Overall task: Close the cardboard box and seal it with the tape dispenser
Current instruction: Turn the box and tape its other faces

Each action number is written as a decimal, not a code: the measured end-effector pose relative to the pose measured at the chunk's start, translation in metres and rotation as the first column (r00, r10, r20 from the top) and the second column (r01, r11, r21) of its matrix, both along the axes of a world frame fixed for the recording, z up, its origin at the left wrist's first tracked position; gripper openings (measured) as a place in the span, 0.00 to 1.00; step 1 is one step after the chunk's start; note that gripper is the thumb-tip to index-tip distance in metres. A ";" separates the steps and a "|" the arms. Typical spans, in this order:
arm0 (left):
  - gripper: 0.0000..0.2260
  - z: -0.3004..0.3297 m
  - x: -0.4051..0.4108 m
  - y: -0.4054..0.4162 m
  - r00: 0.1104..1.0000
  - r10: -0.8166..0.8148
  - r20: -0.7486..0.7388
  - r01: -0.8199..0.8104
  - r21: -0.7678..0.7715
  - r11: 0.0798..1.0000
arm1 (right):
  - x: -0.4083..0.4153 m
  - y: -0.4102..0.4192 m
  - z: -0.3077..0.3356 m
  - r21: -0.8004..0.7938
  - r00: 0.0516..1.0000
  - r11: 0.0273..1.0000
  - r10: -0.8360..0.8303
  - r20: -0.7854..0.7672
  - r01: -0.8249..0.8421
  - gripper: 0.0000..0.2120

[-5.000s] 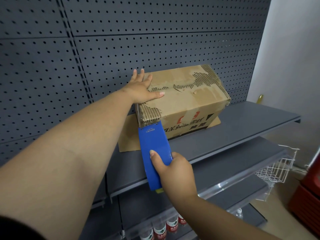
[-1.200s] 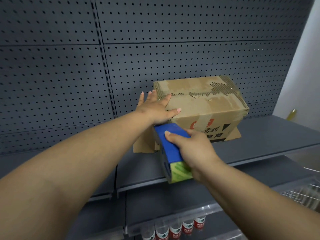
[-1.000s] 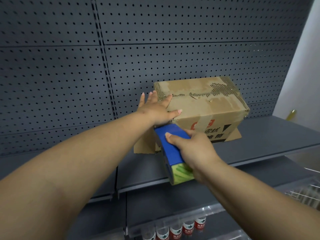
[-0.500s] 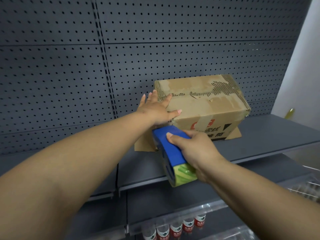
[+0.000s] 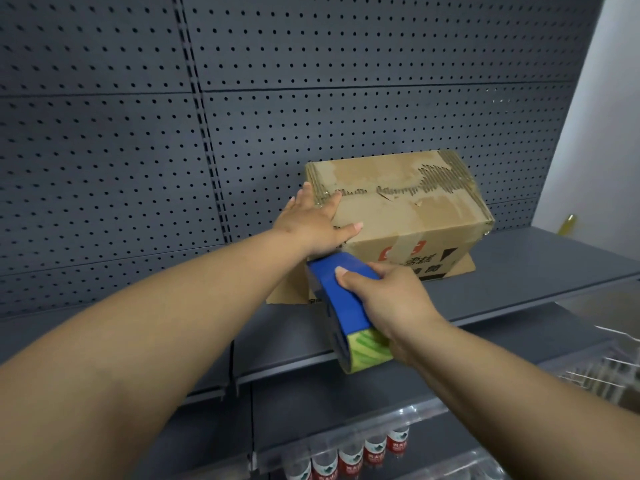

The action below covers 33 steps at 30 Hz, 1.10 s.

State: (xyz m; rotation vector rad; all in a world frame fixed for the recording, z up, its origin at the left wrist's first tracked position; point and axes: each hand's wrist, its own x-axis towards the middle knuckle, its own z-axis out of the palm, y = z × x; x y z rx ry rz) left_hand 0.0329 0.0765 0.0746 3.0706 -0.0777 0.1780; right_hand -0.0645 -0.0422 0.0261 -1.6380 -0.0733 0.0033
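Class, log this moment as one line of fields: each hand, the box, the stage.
left hand: flat on box | right hand: grips dispenser | box: closed, on shelf | stage: taping

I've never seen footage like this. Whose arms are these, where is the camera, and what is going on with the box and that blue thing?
No machine here: these are a person's two bare arms, filmed by a wide-angle camera worn on their head, looking forward and down. That is why both arms seem to grow out of the bottom of the picture.

On the grey shelf stands a worn cardboard box, flaps closed, on a flat sheet of cardboard. The left hand lies flat on the box's near left corner, steadying it. The right hand has its grip around a blue tape dispenser, held against the box's left end.

Lower down stand small bottles with red labels.
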 end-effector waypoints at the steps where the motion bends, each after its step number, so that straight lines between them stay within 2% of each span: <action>1: 0.35 0.000 0.002 0.002 1.000 0.001 0.002 -0.001 0.004 1.000 | -0.002 0.003 -0.005 -0.020 0.999 0.999 0.032 -0.032 -0.032 0.08; 3: 0.35 0.000 0.005 0.003 1.000 -0.013 0.003 0.013 0.021 1.000 | -0.007 0.004 -0.022 -0.098 0.997 0.994 0.029 -0.075 -0.036 0.11; 4: 0.35 -0.002 0.006 0.003 1.000 -0.016 0.004 0.016 0.022 1.000 | -0.006 -0.002 -0.028 -0.127 0.998 0.992 -0.027 -0.058 0.019 0.12; 6: 0.35 -0.003 0.009 0.005 1.000 -0.011 0.013 0.010 0.017 1.000 | -0.004 -0.022 -0.022 -0.071 0.992 0.990 -0.125 -0.025 0.123 0.06; 10: 0.35 -0.004 0.016 0.005 0.999 -0.017 0.038 0.017 0.012 1.000 | -0.009 -0.049 0.002 0.010 0.998 0.999 -0.039 0.048 0.039 0.01; 12: 0.33 -0.013 0.018 0.009 0.988 -0.037 0.149 0.044 -0.043 0.998 | -0.012 -0.054 0.012 0.040 0.993 0.999 -0.026 0.111 0.022 0.02; 14: 0.28 -0.027 0.017 0.012 0.942 -0.086 0.323 0.139 -0.144 0.980 | -0.010 -0.064 0.021 0.112 0.986 0.992 -0.071 0.149 0.055 0.03; 16: 0.23 -0.041 0.014 0.010 0.880 -0.103 0.464 0.277 -0.323 0.905 | -0.006 -0.071 0.029 0.158 0.973 0.982 -0.135 0.187 0.106 0.04; 20: 0.19 -0.056 0.010 -0.001 0.822 0.025 0.568 0.442 -0.666 0.601 | 0.004 -0.072 0.039 0.186 0.943 0.973 -0.186 0.274 0.138 0.05; 22: 0.21 -0.057 0.007 -0.006 0.820 0.051 0.570 0.488 -0.744 0.456 | 0.010 -0.068 0.044 0.195 0.932 0.971 -0.196 0.303 0.141 0.05; 23: 0.24 -0.058 0.007 -0.005 0.809 0.044 0.587 0.513 -0.740 0.436 | 0.014 -0.066 0.046 0.209 0.930 0.968 -0.197 0.310 0.136 0.05; 26: 0.37 -0.066 0.014 0.009 0.743 -0.127 0.658 0.616 -0.597 0.513 | 0.024 -0.061 0.052 0.228 0.933 0.968 -0.175 0.316 0.104 0.05; 29: 0.42 -0.069 0.022 0.031 0.745 -0.328 0.582 0.622 -0.427 0.656 | 0.036 -0.059 0.056 0.244 0.940 0.968 -0.137 0.312 0.060 0.07; 31: 0.43 -0.067 0.024 0.039 0.786 -0.362 0.502 0.557 -0.320 0.766 | 0.045 -0.060 0.057 0.236 0.944 0.971 -0.103 0.314 0.028 0.08; 33: 0.44 -0.064 0.025 0.039 0.808 -0.324 0.492 0.489 -0.253 0.835 | 0.054 -0.061 0.058 0.204 0.943 0.979 -0.064 0.327 -0.004 0.08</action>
